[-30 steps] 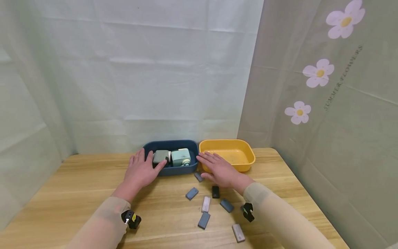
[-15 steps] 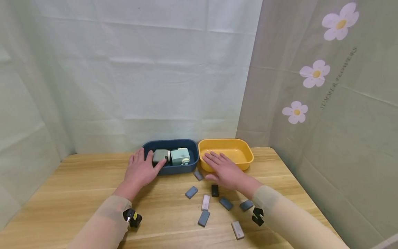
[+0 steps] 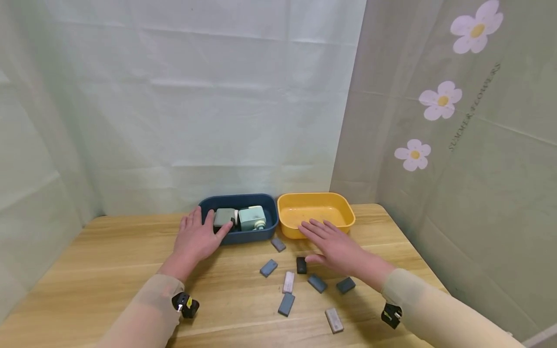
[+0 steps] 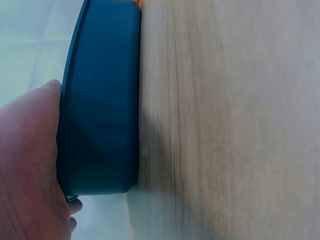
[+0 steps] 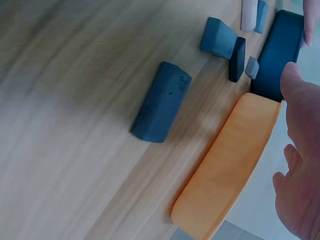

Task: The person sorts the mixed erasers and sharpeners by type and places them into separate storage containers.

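My left hand [image 3: 197, 239] rests on the left end of a dark blue bin [image 3: 250, 237], fingers extended over its rim and thumb at the front edge. Inside that bin lie a grey boxy object [image 3: 225, 218] and a pale blue boxy object [image 3: 252, 218] with a cream round part. My right hand [image 3: 337, 246] hovers palm down by the front rim of a yellow bin [image 3: 348, 226], fingers straight, holding nothing. A small black block [image 3: 301, 265] lies just left of its thumb. In the right wrist view, a dark blue-grey block [image 5: 162, 102] lies on the table.
Several small rectangular blocks are scattered over the wooden table [image 3: 109, 280], among them a whitish block [image 3: 288, 282], a blue-grey block [image 3: 286, 304] and a greyish block [image 3: 334, 320]. Curtains hang behind and at both sides. The two bins stand side by side at the back.
My right hand has moved to the right, from between the two bins to the front of the yellow bin. A dark block under the right wrist has come into view. The left hand stays put.
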`<state>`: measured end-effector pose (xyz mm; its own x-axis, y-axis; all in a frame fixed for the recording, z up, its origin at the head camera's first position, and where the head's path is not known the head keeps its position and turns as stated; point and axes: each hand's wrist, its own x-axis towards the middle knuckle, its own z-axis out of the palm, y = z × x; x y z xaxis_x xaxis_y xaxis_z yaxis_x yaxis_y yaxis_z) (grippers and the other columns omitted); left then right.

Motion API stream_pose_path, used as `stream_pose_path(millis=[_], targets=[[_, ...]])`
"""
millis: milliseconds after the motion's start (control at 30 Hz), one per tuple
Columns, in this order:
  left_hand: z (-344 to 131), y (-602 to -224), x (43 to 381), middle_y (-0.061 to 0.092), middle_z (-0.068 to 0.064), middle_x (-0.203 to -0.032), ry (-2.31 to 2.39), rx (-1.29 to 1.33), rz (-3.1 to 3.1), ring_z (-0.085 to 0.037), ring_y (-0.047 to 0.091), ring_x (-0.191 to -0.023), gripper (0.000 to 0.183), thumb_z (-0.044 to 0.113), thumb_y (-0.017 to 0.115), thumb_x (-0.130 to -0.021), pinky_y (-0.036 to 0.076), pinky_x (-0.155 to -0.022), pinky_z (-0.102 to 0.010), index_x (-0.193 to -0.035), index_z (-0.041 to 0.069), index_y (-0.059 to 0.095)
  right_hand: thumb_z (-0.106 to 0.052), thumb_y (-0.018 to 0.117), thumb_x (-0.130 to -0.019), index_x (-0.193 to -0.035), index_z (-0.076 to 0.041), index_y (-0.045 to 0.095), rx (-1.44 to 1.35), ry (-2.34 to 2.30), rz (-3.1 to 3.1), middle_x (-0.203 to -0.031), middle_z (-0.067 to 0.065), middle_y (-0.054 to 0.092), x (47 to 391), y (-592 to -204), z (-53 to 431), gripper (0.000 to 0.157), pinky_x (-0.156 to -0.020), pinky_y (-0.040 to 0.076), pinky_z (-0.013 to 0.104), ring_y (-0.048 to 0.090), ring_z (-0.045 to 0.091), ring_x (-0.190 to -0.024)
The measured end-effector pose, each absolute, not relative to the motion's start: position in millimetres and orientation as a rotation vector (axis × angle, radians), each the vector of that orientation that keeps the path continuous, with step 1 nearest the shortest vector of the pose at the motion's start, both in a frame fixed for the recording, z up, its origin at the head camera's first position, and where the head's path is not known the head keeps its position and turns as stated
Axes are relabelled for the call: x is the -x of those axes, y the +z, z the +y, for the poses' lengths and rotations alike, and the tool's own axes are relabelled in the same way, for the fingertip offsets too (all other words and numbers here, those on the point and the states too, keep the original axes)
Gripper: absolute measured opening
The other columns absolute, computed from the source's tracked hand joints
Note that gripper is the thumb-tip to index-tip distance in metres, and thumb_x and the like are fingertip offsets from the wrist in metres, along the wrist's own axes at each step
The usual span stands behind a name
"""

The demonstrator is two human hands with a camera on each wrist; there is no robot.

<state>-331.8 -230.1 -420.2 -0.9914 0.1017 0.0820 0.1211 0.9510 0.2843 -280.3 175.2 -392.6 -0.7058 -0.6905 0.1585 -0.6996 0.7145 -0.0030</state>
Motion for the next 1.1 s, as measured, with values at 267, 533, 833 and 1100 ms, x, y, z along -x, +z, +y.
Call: stream_pose_path(millis=[267,533,833,1100], targets=[[-229.1,-420.6,333.8,0.009,-0.043,-0.174,-0.426,0.175,-3.035,-0.061,0.012,-0.161,0.108,0.081,0.030,-0.108,0.003,-0.130,-0.070,-0.170,-0.007,0.029,-0.047,0.074,-0.105,-0.170,-0.005,0.041,-1.110,0.084,-2.748,-0.172,0.016,0.046,264.2,-392.8,191.7,0.084,-0.128,0.030,0.063,0.039,0.039,-0.160],[-229.1,-419.7,333.1,0.009,-0.043,-0.174,-0.429,0.177,-3.036,-0.061,0.012,-0.161,0.105,0.078,0.033,-0.109,0.003,-0.130,-0.070,-0.170,-0.007,0.029,-0.048,0.076,-0.103,-0.168,-0.003,0.044,-1.047,0.059,-2.731,-0.170,0.017,0.048,247.5,-398.7,208.0,0.085,-0.128,0.032,0.063,0.042,0.040,-0.159],[-228.8,-420.7,333.5,0.009,-0.043,-0.174,-0.421,0.178,-3.032,-0.061,0.012,-0.161,0.104,0.077,0.033,-0.110,0.003,-0.130,-0.070,-0.170,-0.007,0.029,-0.049,0.075,-0.105,-0.168,-0.003,0.045,-0.964,0.022,-2.755,-0.168,0.017,0.050,229.8,-405.8,222.8,0.084,-0.126,0.034,0.064,0.043,0.039,-0.158],[-228.8,-421.3,333.8,0.009,-0.043,-0.174,-0.427,0.172,-3.026,-0.061,0.013,-0.161,0.104,0.078,0.033,-0.109,0.003,-0.131,-0.070,-0.170,-0.007,0.029,-0.050,0.076,-0.104,-0.164,0.000,0.049,-0.906,0.005,-2.764,-0.165,0.017,0.054,216.3,-412.7,233.7,0.083,-0.125,0.036,0.064,0.049,0.040,-0.154]])
